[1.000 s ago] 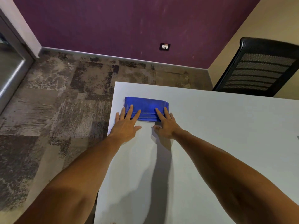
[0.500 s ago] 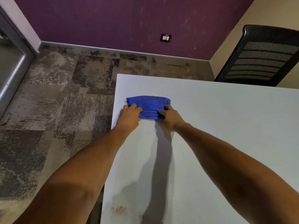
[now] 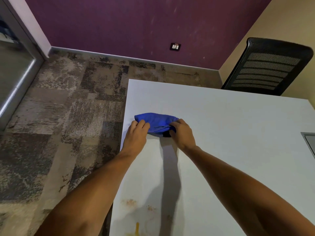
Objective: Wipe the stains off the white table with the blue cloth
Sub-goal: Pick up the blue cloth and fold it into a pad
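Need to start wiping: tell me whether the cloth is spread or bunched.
Bunched: both hands, left and right, grip the cloth.

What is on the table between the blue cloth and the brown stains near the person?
In the head view, only bare white table and arm shadow lie between the blue cloth and the brown stains.

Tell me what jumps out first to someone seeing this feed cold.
The blue cloth, bunched near the white table's left edge, gripped by the left hand and right hand at either end. Next, the brownish and yellow stains on the near part of the table, between the forearms, well short of the cloth.
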`<state>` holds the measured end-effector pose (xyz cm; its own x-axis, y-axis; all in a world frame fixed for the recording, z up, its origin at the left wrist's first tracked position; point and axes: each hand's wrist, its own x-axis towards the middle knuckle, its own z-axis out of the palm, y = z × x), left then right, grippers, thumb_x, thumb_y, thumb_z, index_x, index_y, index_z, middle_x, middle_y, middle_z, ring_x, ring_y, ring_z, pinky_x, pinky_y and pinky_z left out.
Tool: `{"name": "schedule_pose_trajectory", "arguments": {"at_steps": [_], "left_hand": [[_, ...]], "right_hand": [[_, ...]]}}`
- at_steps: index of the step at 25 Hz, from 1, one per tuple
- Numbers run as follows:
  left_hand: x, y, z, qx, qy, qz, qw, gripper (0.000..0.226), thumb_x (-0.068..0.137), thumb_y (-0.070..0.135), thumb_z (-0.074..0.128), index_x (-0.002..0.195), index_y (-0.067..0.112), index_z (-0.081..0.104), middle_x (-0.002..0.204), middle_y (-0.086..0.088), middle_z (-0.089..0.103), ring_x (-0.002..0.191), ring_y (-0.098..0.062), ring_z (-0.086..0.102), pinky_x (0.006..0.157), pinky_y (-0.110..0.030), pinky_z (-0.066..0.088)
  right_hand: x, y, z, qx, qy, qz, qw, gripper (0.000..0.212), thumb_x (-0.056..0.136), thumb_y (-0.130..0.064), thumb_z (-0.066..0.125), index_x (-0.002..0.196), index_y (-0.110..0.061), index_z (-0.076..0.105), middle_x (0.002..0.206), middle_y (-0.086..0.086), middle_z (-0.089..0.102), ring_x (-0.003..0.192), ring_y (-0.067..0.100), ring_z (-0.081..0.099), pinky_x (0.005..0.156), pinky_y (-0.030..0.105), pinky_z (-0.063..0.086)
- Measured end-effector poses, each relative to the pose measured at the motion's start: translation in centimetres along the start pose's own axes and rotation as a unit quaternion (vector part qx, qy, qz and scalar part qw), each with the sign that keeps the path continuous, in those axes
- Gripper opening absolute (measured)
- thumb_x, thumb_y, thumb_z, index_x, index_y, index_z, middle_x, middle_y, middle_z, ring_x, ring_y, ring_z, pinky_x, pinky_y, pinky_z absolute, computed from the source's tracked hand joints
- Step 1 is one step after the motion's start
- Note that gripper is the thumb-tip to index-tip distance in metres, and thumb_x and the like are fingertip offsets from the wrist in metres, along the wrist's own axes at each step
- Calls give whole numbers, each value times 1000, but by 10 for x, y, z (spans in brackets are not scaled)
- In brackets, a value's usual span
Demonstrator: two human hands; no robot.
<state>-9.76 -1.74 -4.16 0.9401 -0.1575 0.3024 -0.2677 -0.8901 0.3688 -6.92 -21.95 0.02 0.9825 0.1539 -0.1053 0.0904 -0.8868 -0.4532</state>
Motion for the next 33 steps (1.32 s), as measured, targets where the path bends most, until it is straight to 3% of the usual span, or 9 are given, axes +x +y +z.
{"name": "schedule_pose_trajectory", "arguments": {"at_steps": [10,15,18,20,23,25,28,31,33], "left_hand": [[-55,54,-66,-61,99,-7,993,38,71,-21,74,104,-2,71,110,-18,68,104,-40,63,77,-42,62],[-93,86,-101,-80,104,36,991,36,73,-24,69,103,-6,71,117,-22,69,114,-41,63,92,-45,58],[-119,107,-128,-94,113,78,986,31,79,-23,63,103,-6,71,118,-20,69,118,-39,61,100,-44,54],[-138,124,-145,-153,122,86,977,29,82,-22,54,101,-7,71,119,-20,69,121,-36,59,106,-42,49],[-172,150,-164,-222,132,73,963,32,83,-19,45,98,-6,70,121,-18,67,125,-29,56,110,-36,44],[-198,169,-175,-237,140,65,959,31,86,-16,43,99,-6,69,125,-15,64,127,-26,54,111,-34,42],[-236,197,-188,-277,137,26,951,28,91,-8,44,105,0,67,135,-8,55,129,-18,52,110,-28,43],[-265,223,-192,-387,125,-96,909,46,95,-9,45,126,23,55,140,7,48,128,0,49,103,-20,47],[-286,243,-194,-448,96,-185,869,55,98,-5,48,139,32,42,139,13,49,122,-7,57,95,-24,54]], "right_hand": [[-101,-16,-31,39,58,-37,997,28,93,-17,69,120,-16,66,131,7,53,111,26,60,87,34,56],[-152,-17,-57,87,-70,-26,993,69,87,-31,76,148,-23,45,157,11,31,141,34,38,106,34,38],[-186,-23,-80,152,-140,-18,978,100,83,-39,79,161,-29,17,165,2,21,148,27,29,115,42,35],[-214,-30,-95,243,-186,-3,952,104,84,-39,77,163,-34,9,167,-4,20,150,20,28,118,43,35],[-256,-37,-111,374,-229,-23,898,81,88,-33,68,158,-38,28,156,-14,45,141,8,46,110,29,45],[-288,-40,-120,390,-210,-52,895,55,93,-36,66,145,-37,49,138,-19,62,125,2,60,94,20,54],[-329,-39,-125,376,-166,-72,909,37,99,-42,64,131,-26,63,124,-12,72,113,6,68,92,27,58],[-364,-33,-126,386,-131,-66,911,24,101,-39,62,120,-26,67,114,-13,75,106,8,71,89,28,58],[-390,-28,-128,390,-107,-69,912,19,102,-36,61,117,-27,66,110,-13,75,101,7,71,86,25,57]]}}
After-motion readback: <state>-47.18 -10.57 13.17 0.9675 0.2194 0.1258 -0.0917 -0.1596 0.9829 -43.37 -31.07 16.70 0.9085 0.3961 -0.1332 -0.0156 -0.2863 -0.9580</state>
